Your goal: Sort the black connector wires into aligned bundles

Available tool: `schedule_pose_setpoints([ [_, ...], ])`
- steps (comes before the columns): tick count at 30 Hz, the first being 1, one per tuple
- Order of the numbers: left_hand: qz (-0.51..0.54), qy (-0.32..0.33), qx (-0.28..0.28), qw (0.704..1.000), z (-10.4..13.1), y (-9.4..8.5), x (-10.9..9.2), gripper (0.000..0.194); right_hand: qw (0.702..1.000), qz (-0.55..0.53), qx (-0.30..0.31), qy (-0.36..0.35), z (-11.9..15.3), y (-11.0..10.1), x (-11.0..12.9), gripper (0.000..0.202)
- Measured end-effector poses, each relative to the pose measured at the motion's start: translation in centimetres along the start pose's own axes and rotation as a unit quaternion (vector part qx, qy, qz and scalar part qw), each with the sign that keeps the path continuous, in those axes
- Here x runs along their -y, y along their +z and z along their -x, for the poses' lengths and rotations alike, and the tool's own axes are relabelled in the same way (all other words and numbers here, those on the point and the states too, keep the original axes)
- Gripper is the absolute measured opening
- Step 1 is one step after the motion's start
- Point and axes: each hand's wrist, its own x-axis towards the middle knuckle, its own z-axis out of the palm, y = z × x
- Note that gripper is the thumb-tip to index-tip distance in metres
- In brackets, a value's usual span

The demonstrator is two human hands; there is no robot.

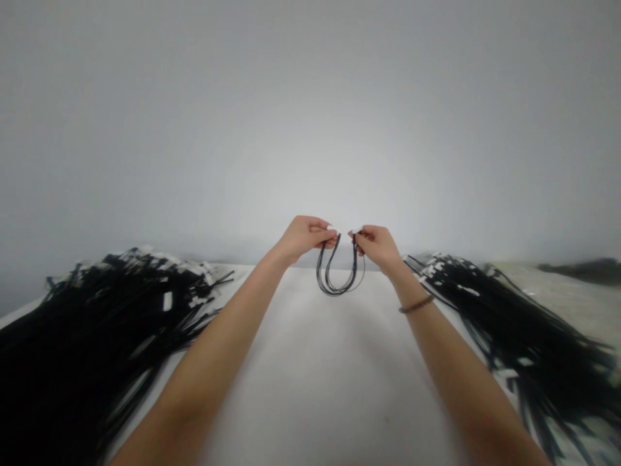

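Observation:
Between my two hands a few thin black cables hang in a U-shaped loop above the white table. My left hand pinches one end of the loop, where a small white piece shows at the fingertips. The other end is pinched in my right hand, also with a white bit at the thumb and finger. One thinner strand bows out to the right below that hand. The hands are a short way apart at about the same height. Whether the white bits are connectors or labels is too small to tell.
A large heap of black cables with white ends lies on the left of the white table. Another pile of black cables lies on the right, with clear plastic beyond it. A plain pale wall stands behind.

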Motion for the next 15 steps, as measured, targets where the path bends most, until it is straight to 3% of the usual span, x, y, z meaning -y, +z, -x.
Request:
schedule_pose_setpoints([
  [5, -0.004, -0.008, -0.001, 1.0, 0.04, 0.06, -0.07, 0.033, 0.999, -0.042, -0.003, 0.012, -0.07, 0.24, 0.09, 0.016],
  [15, -0.028, -0.015, 0.003, 1.0, -0.14, 0.04, 0.05, 0.03, 0.991, -0.125, -0.006, 0.05, -0.21, 0.7, -0.04, 0.025],
])
